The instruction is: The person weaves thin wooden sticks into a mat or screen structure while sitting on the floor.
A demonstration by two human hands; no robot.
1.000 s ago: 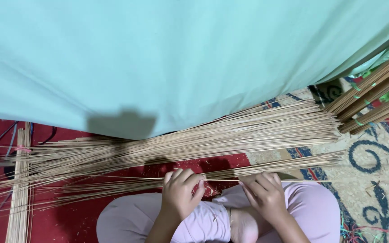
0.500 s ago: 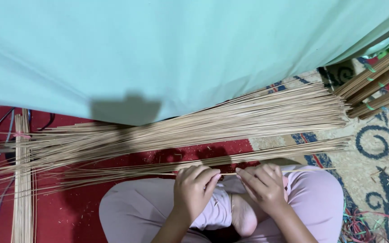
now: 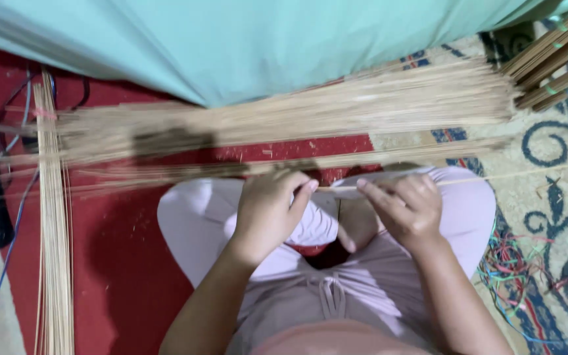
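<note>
I sit cross-legged in pale pink trousers. My left hand (image 3: 272, 209) and my right hand (image 3: 405, 205) pinch one thin bamboo stick (image 3: 527, 174) between the fingertips; the stick runs out to the right over my knee. Just beyond my hands lies a wide pile of thin bamboo sticks (image 3: 310, 121), spread left to right across the red mat (image 3: 119, 263).
A teal cloth (image 3: 284, 39) hangs over the far side. A second bundle of sticks (image 3: 54, 250) lies lengthwise at the left. Thicker bamboo slats (image 3: 560, 59) sit at the top right. Coloured rubber bands (image 3: 517, 269) lie on the patterned carpet (image 3: 560, 197); blue cables (image 3: 8, 217) run at the left.
My view has dropped nearer to my lap. Both hands have lifted a single stick out of the pile and hold it between them.
</note>
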